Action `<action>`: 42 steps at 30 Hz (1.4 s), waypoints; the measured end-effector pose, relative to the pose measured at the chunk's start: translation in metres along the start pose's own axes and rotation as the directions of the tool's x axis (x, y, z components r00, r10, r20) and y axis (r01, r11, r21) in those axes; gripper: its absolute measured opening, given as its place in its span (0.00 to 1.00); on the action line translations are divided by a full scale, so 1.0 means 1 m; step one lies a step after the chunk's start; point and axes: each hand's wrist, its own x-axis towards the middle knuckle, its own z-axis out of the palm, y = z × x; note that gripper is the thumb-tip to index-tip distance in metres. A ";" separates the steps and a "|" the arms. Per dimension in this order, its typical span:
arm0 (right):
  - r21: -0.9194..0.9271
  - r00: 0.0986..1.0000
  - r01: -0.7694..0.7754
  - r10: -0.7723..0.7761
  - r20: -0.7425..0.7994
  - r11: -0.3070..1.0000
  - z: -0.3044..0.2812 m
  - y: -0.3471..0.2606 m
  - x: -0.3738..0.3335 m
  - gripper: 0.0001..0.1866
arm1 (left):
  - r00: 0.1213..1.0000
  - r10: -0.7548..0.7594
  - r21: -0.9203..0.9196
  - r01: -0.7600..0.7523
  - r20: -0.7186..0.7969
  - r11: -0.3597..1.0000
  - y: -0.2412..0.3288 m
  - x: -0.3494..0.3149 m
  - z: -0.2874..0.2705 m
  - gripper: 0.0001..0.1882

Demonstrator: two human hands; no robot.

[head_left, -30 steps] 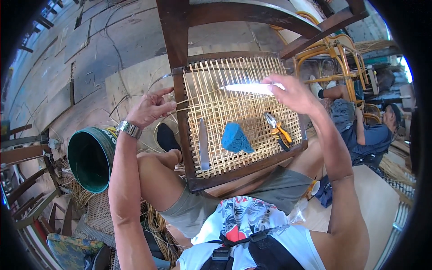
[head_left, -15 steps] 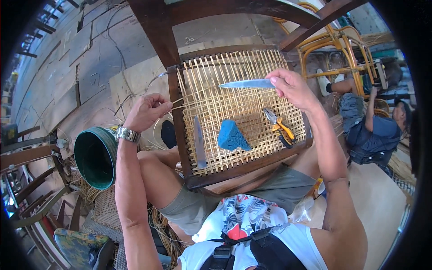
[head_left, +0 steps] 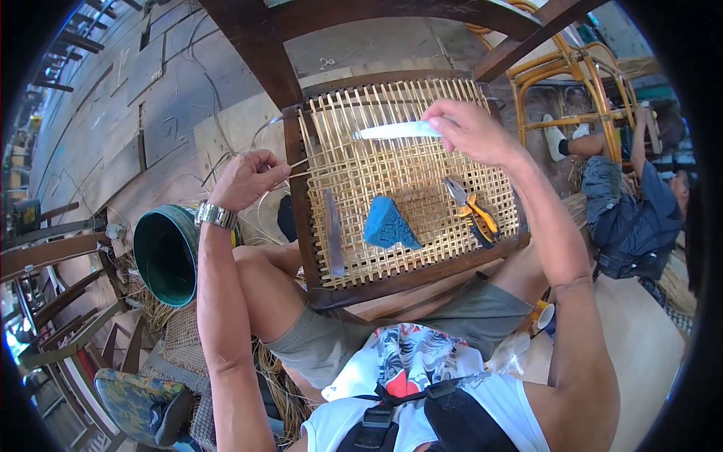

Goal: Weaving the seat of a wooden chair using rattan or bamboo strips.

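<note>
Clamped in the right hand [head_left: 471, 133], the blade [head_left: 399, 131] is shifted toward nine o'clock over the seat [head_left: 350, 188], nearer the cane [head_left: 300, 174] pinched by the left hand [head_left: 252, 179].

Pretty basic outfit tbh: a chunky silver link watch [head_left: 217, 215] is worn on the left, black buckled straps [head_left: 450, 413] are strapped over a white sleeveless top [head_left: 493, 395] (loud grey-and-red print [head_left: 413, 355] included), and grey-green shorts [head_left: 318, 340] are worn below.

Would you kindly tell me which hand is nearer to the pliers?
The right hand: it is just beyond the pliers, over the seat; the left hand is farther off, at the seat's left side.
</note>
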 end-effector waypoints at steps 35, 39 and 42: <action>0.009 0.989 -0.118 0.118 -0.093 0.993 -0.089 -0.039 -0.042 0.10 | 0.984 0.137 0.117 -0.124 -0.114 0.985 -0.006 -0.010 0.001 0.23; -0.236 0.797 -0.115 -0.052 -0.602 0.965 -0.058 -0.004 -0.044 0.13 | 0.999 0.030 -0.026 -0.031 -0.043 0.999 0.001 -0.002 0.001 0.39; -0.459 0.984 -0.011 -0.073 -0.166 0.888 -0.064 0.013 -0.048 0.12 | 0.999 0.036 -0.128 -0.035 0.007 0.991 0.003 0.006 0.003 0.39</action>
